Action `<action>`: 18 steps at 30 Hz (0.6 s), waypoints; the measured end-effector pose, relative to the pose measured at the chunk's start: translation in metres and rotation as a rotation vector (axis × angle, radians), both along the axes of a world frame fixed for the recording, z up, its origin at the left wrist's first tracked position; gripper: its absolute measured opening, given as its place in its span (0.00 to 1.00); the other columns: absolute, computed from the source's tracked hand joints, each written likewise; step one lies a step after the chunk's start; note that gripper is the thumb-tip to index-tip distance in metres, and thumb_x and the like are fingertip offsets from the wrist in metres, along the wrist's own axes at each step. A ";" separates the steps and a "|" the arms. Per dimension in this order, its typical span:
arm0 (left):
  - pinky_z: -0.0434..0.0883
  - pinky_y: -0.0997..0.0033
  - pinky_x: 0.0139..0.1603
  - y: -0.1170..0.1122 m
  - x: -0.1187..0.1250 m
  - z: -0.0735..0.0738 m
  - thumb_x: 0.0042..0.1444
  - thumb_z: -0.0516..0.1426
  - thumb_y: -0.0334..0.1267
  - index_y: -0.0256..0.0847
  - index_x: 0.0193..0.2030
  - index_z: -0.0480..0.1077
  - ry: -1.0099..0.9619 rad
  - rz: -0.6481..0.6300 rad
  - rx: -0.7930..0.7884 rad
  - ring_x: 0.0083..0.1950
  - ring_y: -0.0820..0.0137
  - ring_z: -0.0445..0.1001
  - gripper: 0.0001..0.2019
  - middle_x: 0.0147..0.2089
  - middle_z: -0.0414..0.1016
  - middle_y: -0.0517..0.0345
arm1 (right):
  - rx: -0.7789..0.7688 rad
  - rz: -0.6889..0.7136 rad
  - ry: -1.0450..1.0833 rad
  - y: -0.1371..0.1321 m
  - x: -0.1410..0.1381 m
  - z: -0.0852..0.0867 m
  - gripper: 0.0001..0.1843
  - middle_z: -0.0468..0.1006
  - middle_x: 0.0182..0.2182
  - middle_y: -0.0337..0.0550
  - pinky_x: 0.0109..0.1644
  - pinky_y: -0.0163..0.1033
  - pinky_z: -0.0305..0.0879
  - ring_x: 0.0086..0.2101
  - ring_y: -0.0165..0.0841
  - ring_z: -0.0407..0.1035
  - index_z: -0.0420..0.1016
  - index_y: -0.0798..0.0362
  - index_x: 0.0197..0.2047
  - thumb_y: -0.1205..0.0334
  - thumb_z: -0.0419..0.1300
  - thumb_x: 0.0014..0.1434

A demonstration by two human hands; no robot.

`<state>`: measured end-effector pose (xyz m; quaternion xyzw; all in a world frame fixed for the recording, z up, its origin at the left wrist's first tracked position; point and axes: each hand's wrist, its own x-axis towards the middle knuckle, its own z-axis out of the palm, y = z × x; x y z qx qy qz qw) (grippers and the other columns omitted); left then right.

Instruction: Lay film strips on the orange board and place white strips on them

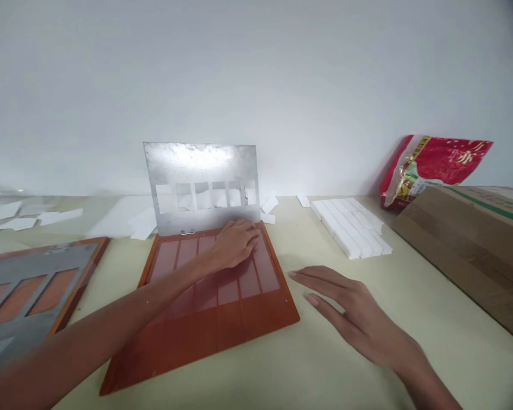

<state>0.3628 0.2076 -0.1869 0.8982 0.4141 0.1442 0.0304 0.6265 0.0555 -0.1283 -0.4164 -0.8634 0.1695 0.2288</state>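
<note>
My left hand (pixel 237 244) rests on the upper right part of an orange-brown board (pixel 188 341), its fingers lying over the pale strips set in the board's slots. Nothing shows in its grasp. Hinged to the board's far edge, a metal plate (pixel 200 162) with several rectangular cut-outs stands raised. My right hand (pixel 354 310) hovers over or rests on the table just right of the board, fingers stretched out and thumb apart, holding nothing. My left forearm covers part of the board's left side.
At the left lies a second orange board with a metal plate (pixel 83 256) folded down on it. White foam blocks (pixel 346 225) sit in rows at right. Beyond them are a red bag (pixel 444 162) and a cardboard box (pixel 465 245). Loose white pieces (pixel 64 216) lie along the wall.
</note>
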 end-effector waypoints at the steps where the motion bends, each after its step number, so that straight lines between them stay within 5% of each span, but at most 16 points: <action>1: 0.62 0.52 0.58 0.001 -0.001 -0.001 0.69 0.44 0.40 0.42 0.51 0.75 -0.003 0.008 -0.004 0.57 0.58 0.68 0.19 0.57 0.73 0.51 | 0.038 -0.038 -0.042 -0.007 0.009 0.007 0.23 0.70 0.61 0.36 0.63 0.38 0.68 0.59 0.31 0.66 0.62 0.38 0.68 0.60 0.51 0.72; 5: 0.61 0.49 0.62 0.003 -0.001 0.003 0.69 0.44 0.39 0.40 0.51 0.75 -0.036 0.041 -0.031 0.59 0.56 0.66 0.19 0.59 0.70 0.48 | 0.209 -0.230 -0.192 -0.029 0.056 0.006 0.24 0.69 0.62 0.34 0.63 0.48 0.70 0.60 0.37 0.66 0.60 0.35 0.68 0.55 0.50 0.71; 9: 0.62 0.50 0.64 -0.016 0.005 0.022 0.70 0.44 0.45 0.40 0.57 0.70 -0.106 0.040 -0.105 0.62 0.57 0.65 0.20 0.61 0.69 0.48 | 0.259 -0.498 -0.263 -0.048 0.106 -0.036 0.28 0.64 0.66 0.38 0.59 0.60 0.70 0.61 0.46 0.66 0.57 0.37 0.71 0.47 0.49 0.70; 13: 0.71 0.62 0.56 -0.069 0.031 0.041 0.68 0.44 0.58 0.41 0.61 0.66 -0.162 0.007 -0.265 0.59 0.62 0.71 0.27 0.60 0.72 0.50 | 0.221 -0.450 -0.389 -0.072 0.127 -0.083 0.37 0.60 0.68 0.44 0.57 0.58 0.72 0.63 0.49 0.62 0.46 0.43 0.75 0.44 0.51 0.68; 15: 0.70 0.59 0.58 -0.097 0.055 0.043 0.66 0.47 0.60 0.39 0.64 0.63 -0.199 -0.138 -0.431 0.61 0.59 0.70 0.30 0.63 0.70 0.46 | 0.254 -0.375 -0.422 -0.086 0.123 -0.098 0.39 0.62 0.67 0.47 0.54 0.54 0.75 0.61 0.49 0.64 0.45 0.45 0.75 0.46 0.53 0.67; 18: 0.73 0.57 0.49 -0.128 0.101 0.037 0.62 0.54 0.58 0.30 0.57 0.66 -0.039 -0.503 -0.397 0.53 0.52 0.72 0.30 0.50 0.74 0.38 | 0.347 -0.377 -0.386 -0.106 0.110 -0.114 0.41 0.64 0.66 0.51 0.54 0.53 0.76 0.61 0.52 0.64 0.46 0.47 0.75 0.47 0.56 0.65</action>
